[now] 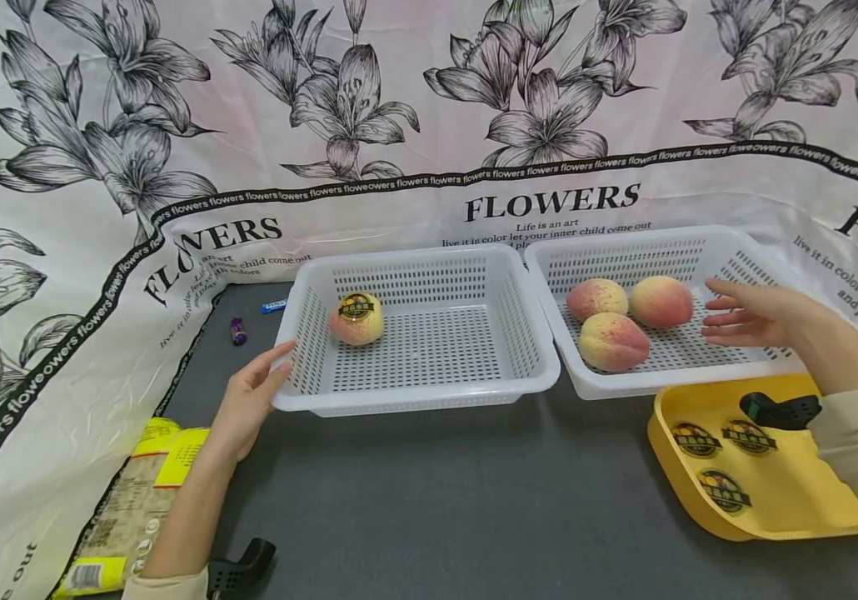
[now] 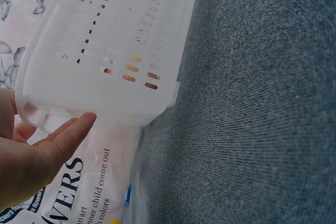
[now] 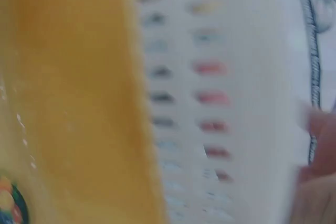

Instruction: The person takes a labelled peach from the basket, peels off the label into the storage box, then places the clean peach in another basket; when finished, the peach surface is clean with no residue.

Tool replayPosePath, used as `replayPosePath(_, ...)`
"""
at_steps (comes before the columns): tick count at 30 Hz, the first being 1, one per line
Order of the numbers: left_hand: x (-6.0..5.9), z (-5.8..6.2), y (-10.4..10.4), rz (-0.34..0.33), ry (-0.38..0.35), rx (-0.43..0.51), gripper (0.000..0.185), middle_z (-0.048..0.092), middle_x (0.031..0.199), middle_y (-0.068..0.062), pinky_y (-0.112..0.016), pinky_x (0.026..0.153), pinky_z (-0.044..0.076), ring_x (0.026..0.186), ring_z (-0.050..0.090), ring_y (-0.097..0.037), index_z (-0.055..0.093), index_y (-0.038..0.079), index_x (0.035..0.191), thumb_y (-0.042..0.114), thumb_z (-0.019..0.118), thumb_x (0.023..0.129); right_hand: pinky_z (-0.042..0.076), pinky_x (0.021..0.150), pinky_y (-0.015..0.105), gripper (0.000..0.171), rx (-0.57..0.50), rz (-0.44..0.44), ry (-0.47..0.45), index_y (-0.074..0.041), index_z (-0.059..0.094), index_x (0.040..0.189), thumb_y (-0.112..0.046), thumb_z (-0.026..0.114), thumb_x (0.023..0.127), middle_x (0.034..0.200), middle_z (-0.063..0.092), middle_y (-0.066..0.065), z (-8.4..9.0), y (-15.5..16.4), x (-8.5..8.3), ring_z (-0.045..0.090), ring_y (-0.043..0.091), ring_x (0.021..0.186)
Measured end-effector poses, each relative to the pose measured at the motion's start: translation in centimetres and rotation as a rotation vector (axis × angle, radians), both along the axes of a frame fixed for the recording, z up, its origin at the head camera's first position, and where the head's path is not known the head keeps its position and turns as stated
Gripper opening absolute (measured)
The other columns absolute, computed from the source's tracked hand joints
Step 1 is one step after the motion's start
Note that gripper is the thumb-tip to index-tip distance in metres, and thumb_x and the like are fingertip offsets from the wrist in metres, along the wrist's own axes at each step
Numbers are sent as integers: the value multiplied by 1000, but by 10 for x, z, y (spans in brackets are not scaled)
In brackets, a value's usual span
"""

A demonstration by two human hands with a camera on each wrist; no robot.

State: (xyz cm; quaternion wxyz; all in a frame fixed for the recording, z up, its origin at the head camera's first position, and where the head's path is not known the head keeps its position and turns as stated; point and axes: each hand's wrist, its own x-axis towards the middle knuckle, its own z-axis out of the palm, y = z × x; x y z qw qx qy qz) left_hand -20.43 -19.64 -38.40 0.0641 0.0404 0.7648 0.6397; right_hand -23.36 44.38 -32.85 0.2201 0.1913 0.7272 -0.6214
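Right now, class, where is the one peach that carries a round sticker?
In the head view, the stickered peach sits alone in the left white perforated plastic basket, at its back-left corner, near the left hand.

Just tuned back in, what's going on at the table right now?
A person works bare-handed over two white baskets on a grey table. The left hand rests open against the front left corner of the left basket, which holds one peach with a sticker. The right hand hovers open inside the right basket, next to three unstickered peaches, with no grip on any. A yellow tray with three stickers lies just in front of the right basket.
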Motion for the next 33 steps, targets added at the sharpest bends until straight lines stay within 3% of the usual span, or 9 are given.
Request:
replayPosePath(2, 0, 0, 0, 0, 3, -4, 49, 35, 147, -17, -23, 79, 50, 109, 52, -25, 33, 9, 148, 24, 44, 103, 45, 92, 44, 53, -85, 66, -39, 1, 56, 114, -49, 46, 96, 99, 62, 9, 7, 4, -2, 64, 23, 91)
replayPosePath(4, 0, 1, 0, 2, 1, -7, 50, 35, 147, -17, -23, 79, 50, 109, 52, -26, 33, 8, 149, 24, 44, 103, 44, 93, 45, 38, -173, 184, -53, -13, 63, 105, -42, 39, 101, 105, 64, 7, 13, 6, -3, 63, 25, 99)
replayPosePath(8, 0, 1, -1, 5, -2, -9, 50, 35, 147, -17, -23, 79, 50, 109, 52, -24, 32, 8, 149, 24, 44, 103, 44, 94, 45, 47, -283, 454, -2, -21, 65, 115, -37, 22, 105, 120, 61, 3, 24, -4, -6, 58, 23, 111)
replayPosePath(10, 1, 2, -2, 5, -4, -10, 50, 35, 147, -17, -23, 79, 51, 107, 53, -23, 32, 8, 149, 25, 44, 103, 45, 93, 45, 48, -291, 518, 35, -22, 63, 120, -36, 20, 105, 122, 61, 3, 30, -15, -7, 57, 23, 112)
replayPosePath(19, 0, 2, -1, -1, -8, -6, 49, 34, 148, -17, -23, 79, 50, 110, 51, -28, 33, 10, 149, 24, 44, 103, 42, 93, 50, 38, -174, 539, 174, -21, 53, 129, -38, 30, 104, 130, 53, 7, 49, -85, -17, 53, 29, 118)
replayPosePath(24, 0, 2, -3, -2, 7, 0, 49, 34, 148, -17, -24, 79, 50, 111, 50, -31, 33, 8, 148, 23, 44, 103, 40, 96, 51, 56, -74, 512, 208, -9, 33, 144, -46, 35, 101, 138, 45, 16, 57, -131, -30, 50, 30, 120)
replayPosePath(33, 0, -1, -2, -7, 18, 2, 48, 37, 145, -19, -24, 78, 51, 111, 50, -35, 35, 6, 147, 21, 45, 102, 42, 95, 50, 59, -96, 563, 271, -2, 26, 146, -40, 38, 102, 137, 40, 22, 52, -199, -69, 45, 34, 124)
